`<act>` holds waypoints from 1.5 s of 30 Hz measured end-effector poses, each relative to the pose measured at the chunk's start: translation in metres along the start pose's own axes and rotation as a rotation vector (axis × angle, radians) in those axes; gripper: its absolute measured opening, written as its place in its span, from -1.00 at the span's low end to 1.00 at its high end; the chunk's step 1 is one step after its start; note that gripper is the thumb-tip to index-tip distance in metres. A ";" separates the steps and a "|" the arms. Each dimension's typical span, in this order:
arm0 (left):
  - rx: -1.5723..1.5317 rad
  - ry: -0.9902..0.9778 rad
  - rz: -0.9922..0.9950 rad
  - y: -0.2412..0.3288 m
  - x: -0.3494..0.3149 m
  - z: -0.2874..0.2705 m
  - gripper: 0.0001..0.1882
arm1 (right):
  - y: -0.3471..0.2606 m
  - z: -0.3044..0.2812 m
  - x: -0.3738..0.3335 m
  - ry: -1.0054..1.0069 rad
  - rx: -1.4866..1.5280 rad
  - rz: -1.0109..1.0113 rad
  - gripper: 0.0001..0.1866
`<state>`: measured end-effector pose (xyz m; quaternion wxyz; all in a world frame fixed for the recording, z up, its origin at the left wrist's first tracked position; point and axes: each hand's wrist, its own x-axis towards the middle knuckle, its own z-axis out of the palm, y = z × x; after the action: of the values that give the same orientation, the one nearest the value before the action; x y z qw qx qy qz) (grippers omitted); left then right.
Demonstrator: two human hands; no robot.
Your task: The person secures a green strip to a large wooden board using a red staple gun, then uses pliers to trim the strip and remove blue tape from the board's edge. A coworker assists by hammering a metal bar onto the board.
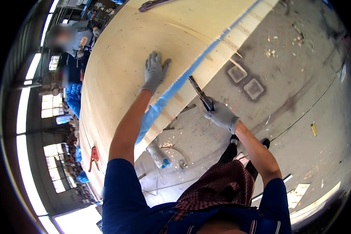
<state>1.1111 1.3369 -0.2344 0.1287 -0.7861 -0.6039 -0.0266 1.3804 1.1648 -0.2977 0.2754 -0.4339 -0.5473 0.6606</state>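
My left hand (155,72), in a grey glove, rests flat with fingers spread on a large, curved, yellowish panel (117,66). A blue strip (183,80) runs along the panel near its right edge, just right of that hand. In my right hand (222,116), also gloved in grey, is a dark metal plier-like tool (201,93) with long narrow jaws. Its tip points up and left toward the panel's edge. The tool's exact kind is hard to make out. My right fingers wrap round its handles.
A red-handled tool (93,158) lies on the panel's lower left, and a dark tool (154,4) at its top. On the floor are a plastic-wrapped roll (158,156), a yellow-handled tool (314,130), a cable (300,124) and scraps. Another person (75,39) stands beyond the panel.
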 end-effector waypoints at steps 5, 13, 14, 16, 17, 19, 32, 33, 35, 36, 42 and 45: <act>-0.097 0.043 0.000 0.013 0.001 -0.020 -0.38 | -0.027 0.001 0.018 -0.065 0.271 0.168 -0.43; -0.193 0.138 -0.077 0.010 0.000 -0.029 -0.39 | -0.069 -0.011 0.019 -0.040 0.226 0.204 -0.44; -0.202 0.149 -0.089 0.008 -0.001 -0.027 -0.39 | -0.069 -0.012 0.024 -0.051 0.164 0.200 -0.44; -0.212 0.195 -0.112 0.006 0.000 -0.025 -0.42 | -0.066 -0.011 0.043 -0.062 0.049 0.170 -0.47; -0.229 0.195 -0.124 0.006 0.000 -0.026 -0.43 | -0.062 -0.007 0.048 -0.060 0.000 0.148 -0.50; -0.266 0.171 -0.147 0.007 0.002 -0.030 -0.47 | -0.050 0.003 0.055 -0.014 0.108 0.140 -0.68; -0.117 0.031 -0.218 -0.048 -0.043 -0.050 -0.45 | -0.041 0.015 0.058 0.046 0.115 0.280 -0.94; -0.126 0.029 -0.224 -0.049 -0.039 -0.048 -0.45 | -0.041 0.012 0.060 0.043 0.061 0.282 -0.94; -0.143 0.020 -0.228 -0.050 -0.039 -0.046 -0.45 | -0.025 0.012 0.060 0.069 -0.104 0.195 -0.93; -0.145 0.024 -0.223 -0.051 -0.038 -0.044 -0.45 | -0.016 0.012 0.063 0.081 -0.185 0.143 -0.92; -0.154 -0.016 -0.222 -0.053 -0.041 -0.051 -0.46 | 0.026 0.007 0.102 0.198 -0.579 -0.189 -0.77; -0.146 -0.002 -0.202 -0.051 -0.035 -0.049 -0.47 | 0.053 0.006 0.150 0.309 -0.645 -0.473 -0.81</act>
<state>1.0588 1.3041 -0.1851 0.0675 -0.7287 -0.6765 -0.0826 1.3098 1.2746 -0.3896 0.3483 -0.4541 -0.7625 0.3017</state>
